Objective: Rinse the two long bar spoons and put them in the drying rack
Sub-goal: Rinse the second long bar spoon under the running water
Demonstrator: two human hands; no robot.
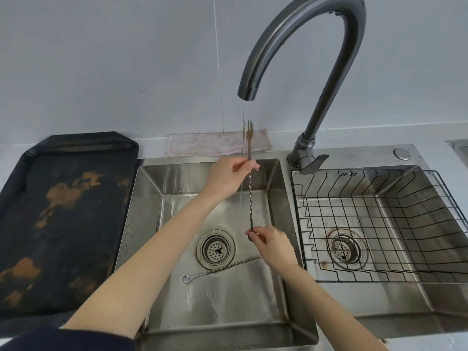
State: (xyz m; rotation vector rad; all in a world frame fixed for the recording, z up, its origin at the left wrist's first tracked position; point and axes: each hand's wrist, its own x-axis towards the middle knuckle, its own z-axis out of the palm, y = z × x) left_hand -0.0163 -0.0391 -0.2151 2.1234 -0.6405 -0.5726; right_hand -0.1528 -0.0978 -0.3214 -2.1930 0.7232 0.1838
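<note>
A long twisted bar spoon (250,196) stands upright over the left sink basin (152,198), its forked end up in the thin stream from the faucet (301,39). My left hand (228,177) pinches its upper shaft. My right hand (273,243) grips its lower end, hiding the bowl. A second bar spoon (217,269) lies flat on the basin floor, bowl to the left, beside the drain (215,249). The wire drying rack (379,224) sits in the right basin with nothing in it.
A black tray (63,219) with brown stains lies on the counter at the left. A pinkish cloth (210,144) lies behind the sink against the wall. The faucet lever (312,164) stands between the two basins.
</note>
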